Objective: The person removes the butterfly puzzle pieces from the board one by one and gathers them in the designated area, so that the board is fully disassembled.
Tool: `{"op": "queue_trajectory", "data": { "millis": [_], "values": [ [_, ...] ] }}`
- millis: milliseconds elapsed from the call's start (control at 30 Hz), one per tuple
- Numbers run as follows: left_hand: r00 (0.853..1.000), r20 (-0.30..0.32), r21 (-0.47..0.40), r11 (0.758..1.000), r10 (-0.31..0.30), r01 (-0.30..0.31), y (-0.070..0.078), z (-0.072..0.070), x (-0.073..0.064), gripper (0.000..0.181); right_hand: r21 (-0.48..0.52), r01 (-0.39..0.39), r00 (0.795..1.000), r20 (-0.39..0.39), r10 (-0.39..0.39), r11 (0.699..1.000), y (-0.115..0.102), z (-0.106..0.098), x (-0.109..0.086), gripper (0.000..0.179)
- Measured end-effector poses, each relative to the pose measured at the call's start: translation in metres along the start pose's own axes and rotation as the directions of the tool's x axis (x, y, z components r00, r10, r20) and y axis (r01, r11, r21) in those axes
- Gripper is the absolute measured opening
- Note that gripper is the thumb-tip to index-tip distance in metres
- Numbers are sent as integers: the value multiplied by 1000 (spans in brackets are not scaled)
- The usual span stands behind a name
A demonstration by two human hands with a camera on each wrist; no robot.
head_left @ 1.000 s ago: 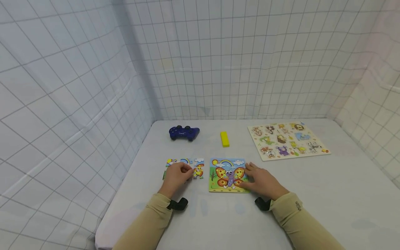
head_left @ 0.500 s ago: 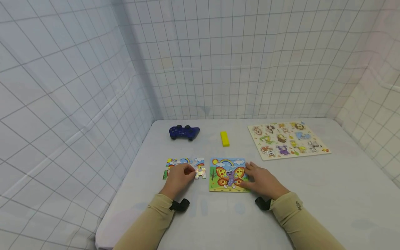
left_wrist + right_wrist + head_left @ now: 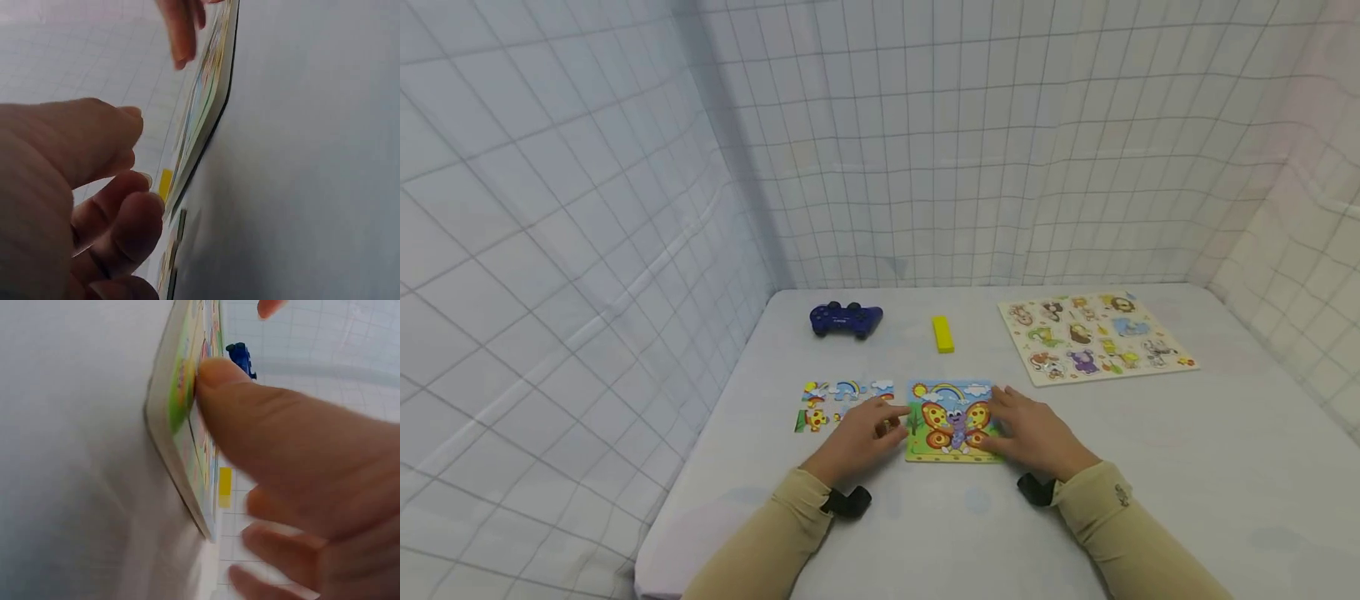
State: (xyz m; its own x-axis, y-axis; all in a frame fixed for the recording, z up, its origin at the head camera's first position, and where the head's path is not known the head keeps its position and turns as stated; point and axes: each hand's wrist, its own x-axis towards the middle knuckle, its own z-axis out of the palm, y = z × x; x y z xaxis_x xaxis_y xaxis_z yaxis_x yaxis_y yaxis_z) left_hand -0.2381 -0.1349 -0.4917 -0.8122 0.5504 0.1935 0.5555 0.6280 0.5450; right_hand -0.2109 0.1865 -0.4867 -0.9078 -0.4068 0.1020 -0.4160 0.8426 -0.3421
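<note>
Now, head view: butterfly puzzle [image 3: 956, 423], left hand [image 3: 859, 439] at its nine o'clock, right hand [image 3: 1037, 435] at three. Left wrist: grip slack, seemingly empty. Right wrist: grip unclenched, thumb [image 3: 250, 415] on puzzle; a left-hand nudge, I fear, could shift it.

A makeshift tabletop booth, screened off like a recording set-up.
A white table [image 3: 955, 542] is closed in at the back and both sides by pale, grid-patterned sheets [image 3: 940, 167] — soft folds are seen in them, so cloth rather than tile is suggested. Wrist-worn black devices [image 3: 850, 503] are shown, and a game controller [image 3: 846, 320], a butterfly puzzle [image 3: 956, 423] and an animal board [image 3: 1098, 337] are laid out apart — whether a home or a lab lies beyond cannot be told.
</note>
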Motion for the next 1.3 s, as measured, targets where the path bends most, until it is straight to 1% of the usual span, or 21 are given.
{"op": "queue_trajectory", "data": {
  "millis": [33, 100, 167, 233, 267, 333, 433, 667, 800, 900, 1067, 1133, 1300],
  "values": [
    [999, 42, 14, 1000, 24, -25, 2, 3, 2, 35, -3, 37, 999, -25, -38, 999, -1, 0, -1, 71],
    [994, 95, 63, 997, 47, -53, 7, 9, 5, 35, 3, 140, 989, -59, -139, 990, -5, 1, -1, 67],
    [992, 110, 133, 989, 54, -69, 10, 16, 9, 34, 19, 218, 975, -38, -217, 976, -9, 4, -2, 66],
    [993, 110, 173, 984, 34, -53, 12, 21, 13, 33, 32, 264, 965, 3, -264, 964, -12, 6, -1, 63],
    [994, 107, 179, 983, 20, -39, 12, 22, 15, 33, 35, 276, 961, 21, -277, 960, -13, 7, -1, 62],
    [995, 97, 172, 985, -18, 1, 14, 25, 17, 30, 35, 274, 960, 50, -275, 961, -13, 9, -1, 59],
    [996, 77, 151, 988, -50, 38, 15, 27, 19, 25, 53, 264, 962, 62, -267, 963, -12, 10, -1, 54],
    [998, 35, 184, 982, -57, 49, 18, 29, 21, 16, 100, 252, 963, 77, -260, 963, -11, 9, 0, 54],
    [997, 38, 185, 981, -68, 60, 20, 28, 17, 12, 124, 239, 965, 83, -250, 963, -11, 10, 1, 54],
    [994, 48, 195, 977, -93, 82, 22, 26, 13, 18, 129, 251, 962, 78, -262, 959, -12, 11, 1, 55],
    [986, 65, 177, 974, -153, 139, 24, 22, 7, 36, 124, 249, 962, 83, -260, 960, -14, 11, 2, 56],
    [984, 72, 151, 977, -163, 151, 24, 20, 7, 40, 115, 246, 963, 85, -256, 963, -15, 11, 3, 55],
    [982, 84, 105, 982, -166, 157, 22, 18, 7, 44, 106, 251, 961, 88, -260, 962, -16, 10, 3, 56]
  ]
}}
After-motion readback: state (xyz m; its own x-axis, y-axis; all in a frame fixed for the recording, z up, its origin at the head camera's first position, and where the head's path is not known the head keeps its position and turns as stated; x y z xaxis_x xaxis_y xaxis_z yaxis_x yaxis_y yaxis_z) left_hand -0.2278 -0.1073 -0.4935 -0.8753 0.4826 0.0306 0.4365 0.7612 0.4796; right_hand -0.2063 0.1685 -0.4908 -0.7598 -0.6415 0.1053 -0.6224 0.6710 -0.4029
